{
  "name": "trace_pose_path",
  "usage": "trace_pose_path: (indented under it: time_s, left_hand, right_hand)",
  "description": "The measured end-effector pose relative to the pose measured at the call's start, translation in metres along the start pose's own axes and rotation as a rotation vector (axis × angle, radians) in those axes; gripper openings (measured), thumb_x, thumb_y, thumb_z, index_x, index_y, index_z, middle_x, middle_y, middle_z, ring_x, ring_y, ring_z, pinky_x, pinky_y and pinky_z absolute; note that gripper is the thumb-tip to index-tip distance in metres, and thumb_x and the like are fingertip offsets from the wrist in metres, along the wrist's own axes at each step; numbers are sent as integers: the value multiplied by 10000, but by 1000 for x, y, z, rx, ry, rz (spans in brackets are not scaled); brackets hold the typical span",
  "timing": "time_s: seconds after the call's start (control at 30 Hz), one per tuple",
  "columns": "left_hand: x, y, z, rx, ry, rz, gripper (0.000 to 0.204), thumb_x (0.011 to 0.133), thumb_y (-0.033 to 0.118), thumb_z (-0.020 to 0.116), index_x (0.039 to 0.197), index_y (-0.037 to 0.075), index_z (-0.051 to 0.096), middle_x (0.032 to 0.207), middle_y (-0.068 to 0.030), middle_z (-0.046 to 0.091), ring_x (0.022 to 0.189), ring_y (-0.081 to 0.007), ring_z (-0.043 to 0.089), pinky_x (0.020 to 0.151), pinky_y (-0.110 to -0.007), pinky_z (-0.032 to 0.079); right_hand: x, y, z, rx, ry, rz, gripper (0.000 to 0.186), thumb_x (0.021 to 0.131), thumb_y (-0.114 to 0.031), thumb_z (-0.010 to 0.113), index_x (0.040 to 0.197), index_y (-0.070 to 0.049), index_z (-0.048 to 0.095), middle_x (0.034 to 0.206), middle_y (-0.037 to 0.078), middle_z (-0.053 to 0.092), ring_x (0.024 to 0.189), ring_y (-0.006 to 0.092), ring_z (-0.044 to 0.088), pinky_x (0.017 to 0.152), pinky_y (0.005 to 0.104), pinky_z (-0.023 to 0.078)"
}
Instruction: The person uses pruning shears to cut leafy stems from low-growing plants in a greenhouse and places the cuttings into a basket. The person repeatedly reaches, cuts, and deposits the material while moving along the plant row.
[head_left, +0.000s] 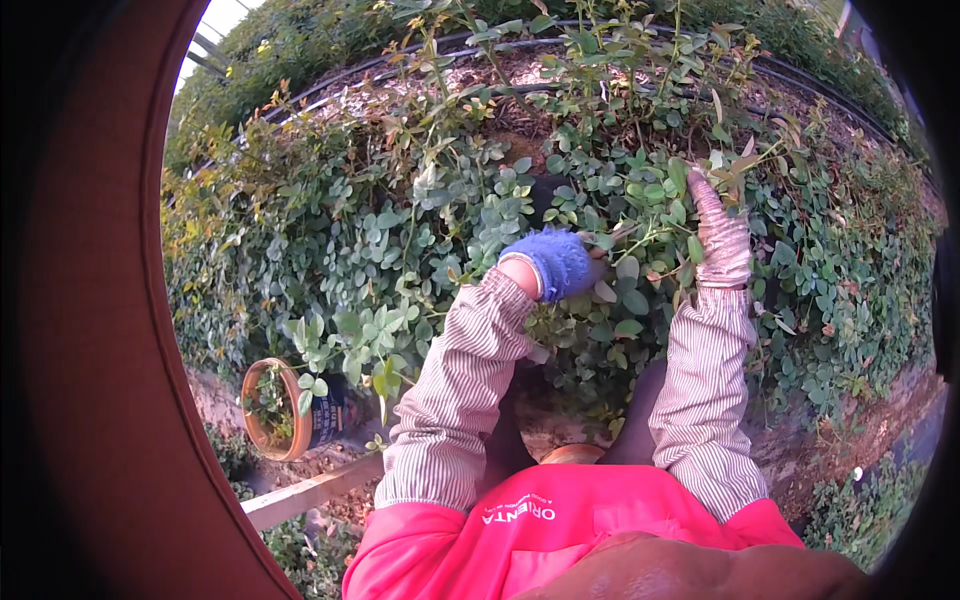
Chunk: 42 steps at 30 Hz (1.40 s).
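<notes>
Leafy rose-like bushes (370, 230) spread in front of me. My left hand (560, 264), in a fuzzy blue glove, reaches into the middle of the foliage with its fingers closed toward the right. Leaves and shadow hide what lies between those fingertips. Opposite it, my right hand (722, 238) wears a thin, pale, dirty glove. One of its fingers points up and curls round a leafy stem (652, 232) that runs between the two hands. Leaves cover the right thumb and part of the grip. Striped sleeve covers reach up both forearms.
An orange-brown rimmed bucket (300, 412) with cut greenery inside sits tilted at the lower left. Near it lies a pale wooden bar (305, 497). Dark hoses (540, 43) run along the soil behind the bushes. A brown brim fills the left side.
</notes>
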<state>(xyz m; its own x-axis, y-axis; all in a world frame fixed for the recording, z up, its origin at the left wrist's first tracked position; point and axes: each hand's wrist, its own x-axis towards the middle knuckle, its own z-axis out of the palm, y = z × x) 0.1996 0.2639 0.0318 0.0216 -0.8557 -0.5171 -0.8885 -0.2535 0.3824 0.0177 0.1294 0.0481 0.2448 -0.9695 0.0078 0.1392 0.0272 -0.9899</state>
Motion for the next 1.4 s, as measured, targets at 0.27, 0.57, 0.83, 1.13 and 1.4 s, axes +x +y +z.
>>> trace_pose_path:
  time_s: [0.27,0.57,0.83,1.13,1.4]
  left_hand:
    - [-21,-61,-40,-831,404,-178,446,935,358,562,1274,69,549,901,-94,644,623,-190,649,566,-329,532]
    - [48,-87,-46,-960,435,-138,375,968,330,536,1218,51,531,893,-115,632,624,-257,651,562,-390,561]
    - [69,-111,-43,-985,366,-164,437,975,302,547,1342,71,487,1006,-72,660,584,-208,694,520,-333,554]
    - [76,-100,-48,60,630,-278,364,974,339,476,1148,57,628,1131,-213,671,1078,-392,634,959,-475,483]
    - [50,-71,-59,326,468,-389,331,936,284,529,1132,46,648,1094,-206,690,1022,-374,667,886,-455,531]
  right_hand:
    - [0,19,19,-237,-70,-159,446,868,-337,757,1187,-43,655,1107,47,676,978,155,599,886,314,463]
    - [-8,15,30,-218,-37,-54,416,879,-339,739,1171,-48,684,1124,48,681,1008,166,602,914,320,449]
    - [-6,9,25,-155,-99,-72,365,895,-292,725,1169,-53,689,1100,45,692,982,150,614,890,330,464]
    - [-5,0,8,-69,-54,-85,391,882,-317,735,1162,-49,683,1084,51,697,959,157,619,859,330,469]
    - [-6,-4,-5,-89,-10,-82,441,852,-349,762,1160,-44,679,1063,61,701,919,165,626,843,330,470]
